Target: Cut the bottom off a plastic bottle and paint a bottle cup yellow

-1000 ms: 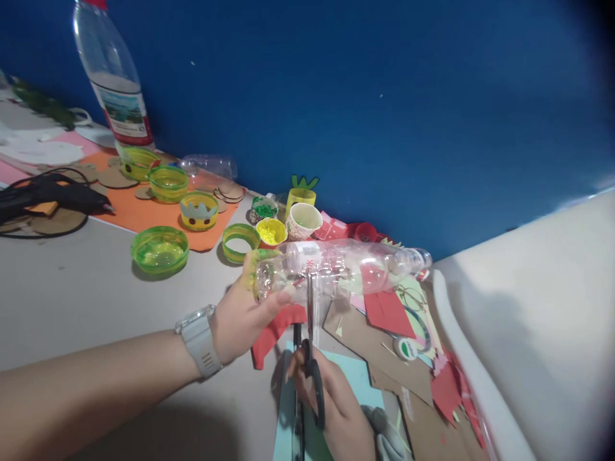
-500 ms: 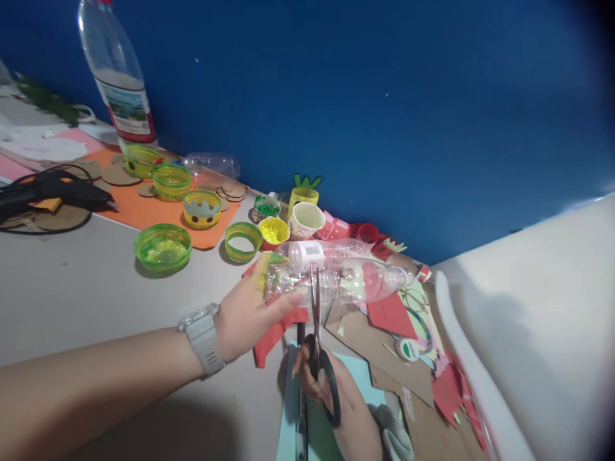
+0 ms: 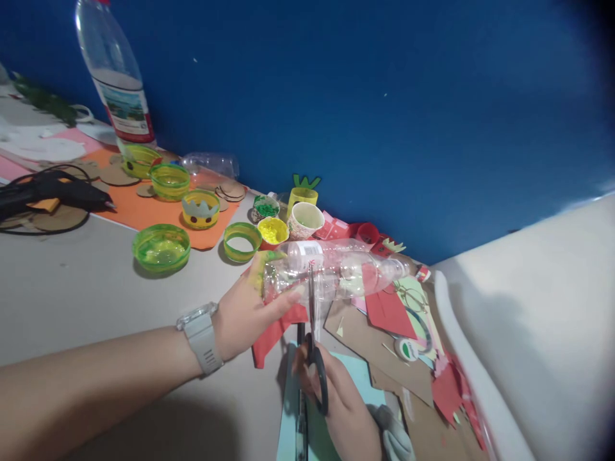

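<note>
My left hand [image 3: 250, 307], with a grey watch at the wrist, grips the base end of a clear plastic bottle [image 3: 355, 275] lying sideways, its neck pointing right. The fingers behind the bottle are partly hidden. My right hand [image 3: 336, 397] holds black-handled scissors [image 3: 318, 378] by the loops. Their blades point away from me and lie against the bottle's side, nearly together. I cannot tell whether they go through the plastic. Another clear bottle [image 3: 307, 253] with a barcode label lies just behind the held one.
Green-yellow rings and cups [image 3: 162, 248] stand left of my hands, near a black glue gun [image 3: 62, 192] on cardboard. A tall bottle [image 3: 125, 109] stands by the blue wall. Paper cups [image 3: 306, 219] sit behind the bottles. Cardboard [image 3: 384, 346] and red paper scraps [image 3: 446, 390] cover the right side.
The scissors' handles have come closer together and the blades have narrowed on the bottle. The held bottle has shifted slightly left; my left hand keeps its grip.
</note>
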The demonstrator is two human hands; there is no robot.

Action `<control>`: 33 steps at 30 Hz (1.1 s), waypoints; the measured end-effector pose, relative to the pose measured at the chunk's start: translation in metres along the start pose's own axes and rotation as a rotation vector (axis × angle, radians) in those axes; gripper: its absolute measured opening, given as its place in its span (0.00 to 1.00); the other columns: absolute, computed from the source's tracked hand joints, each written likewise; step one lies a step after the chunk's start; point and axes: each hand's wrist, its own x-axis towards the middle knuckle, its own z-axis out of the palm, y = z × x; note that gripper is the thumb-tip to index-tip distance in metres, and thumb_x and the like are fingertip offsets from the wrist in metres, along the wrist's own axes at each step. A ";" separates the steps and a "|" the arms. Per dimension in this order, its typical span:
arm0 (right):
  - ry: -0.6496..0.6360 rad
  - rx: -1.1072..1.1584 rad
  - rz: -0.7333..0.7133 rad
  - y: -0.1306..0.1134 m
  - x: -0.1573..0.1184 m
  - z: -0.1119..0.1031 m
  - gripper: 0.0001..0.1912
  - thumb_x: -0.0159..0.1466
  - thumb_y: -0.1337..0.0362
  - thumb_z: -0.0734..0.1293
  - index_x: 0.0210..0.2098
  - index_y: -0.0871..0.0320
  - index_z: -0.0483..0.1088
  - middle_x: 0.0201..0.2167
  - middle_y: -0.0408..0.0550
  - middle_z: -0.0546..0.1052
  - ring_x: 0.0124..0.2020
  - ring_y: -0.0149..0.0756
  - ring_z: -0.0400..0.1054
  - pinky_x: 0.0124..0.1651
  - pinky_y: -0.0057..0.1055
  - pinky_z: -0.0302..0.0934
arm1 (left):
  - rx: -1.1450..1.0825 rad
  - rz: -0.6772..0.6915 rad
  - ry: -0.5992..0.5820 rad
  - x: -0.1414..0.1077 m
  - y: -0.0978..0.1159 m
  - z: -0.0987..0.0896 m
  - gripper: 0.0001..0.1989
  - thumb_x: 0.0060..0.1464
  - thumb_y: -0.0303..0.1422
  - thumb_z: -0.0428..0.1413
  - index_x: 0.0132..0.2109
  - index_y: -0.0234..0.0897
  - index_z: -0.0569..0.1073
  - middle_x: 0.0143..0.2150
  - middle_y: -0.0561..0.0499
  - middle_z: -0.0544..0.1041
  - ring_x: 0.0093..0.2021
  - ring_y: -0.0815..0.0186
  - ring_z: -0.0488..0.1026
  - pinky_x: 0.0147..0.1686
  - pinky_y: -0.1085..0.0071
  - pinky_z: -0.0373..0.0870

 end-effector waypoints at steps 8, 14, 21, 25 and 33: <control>-0.069 -0.183 -0.132 0.000 0.005 -0.005 0.28 0.70 0.42 0.53 0.44 0.56 0.74 0.33 0.51 0.76 0.32 0.39 0.70 0.37 0.33 0.68 | -0.024 -0.006 0.002 -0.001 -0.002 0.001 0.25 0.58 0.46 0.57 0.59 0.43 0.62 0.59 0.45 0.72 0.61 0.52 0.69 0.59 0.54 0.67; -0.028 -0.210 -0.091 -0.004 0.002 -0.002 0.30 0.70 0.41 0.52 0.41 0.56 0.74 0.27 0.47 0.73 0.29 0.38 0.67 0.37 0.34 0.68 | -0.030 0.027 0.046 -0.002 -0.003 0.001 0.24 0.58 0.44 0.58 0.58 0.47 0.63 0.58 0.47 0.73 0.60 0.52 0.69 0.60 0.52 0.65; -0.024 -0.150 -0.012 -0.005 -0.001 -0.001 0.29 0.70 0.42 0.53 0.40 0.56 0.74 0.31 0.49 0.75 0.33 0.39 0.69 0.40 0.32 0.67 | -0.029 0.015 0.040 0.000 -0.003 0.000 0.21 0.59 0.44 0.57 0.56 0.46 0.62 0.58 0.47 0.72 0.59 0.54 0.70 0.60 0.54 0.64; -0.061 -0.165 -0.027 -0.002 0.001 -0.003 0.30 0.70 0.42 0.51 0.37 0.58 0.73 0.27 0.46 0.70 0.29 0.36 0.65 0.36 0.31 0.66 | -0.026 0.007 0.059 0.000 -0.004 0.000 0.22 0.58 0.44 0.58 0.56 0.46 0.63 0.56 0.47 0.73 0.57 0.53 0.71 0.58 0.53 0.66; -0.050 -0.143 -0.014 0.003 0.000 -0.002 0.29 0.69 0.40 0.54 0.37 0.57 0.73 0.29 0.47 0.72 0.31 0.38 0.67 0.38 0.33 0.66 | -0.024 0.048 0.094 -0.001 -0.012 0.001 0.15 0.65 0.45 0.48 0.52 0.44 0.69 0.57 0.49 0.74 0.58 0.56 0.70 0.60 0.57 0.65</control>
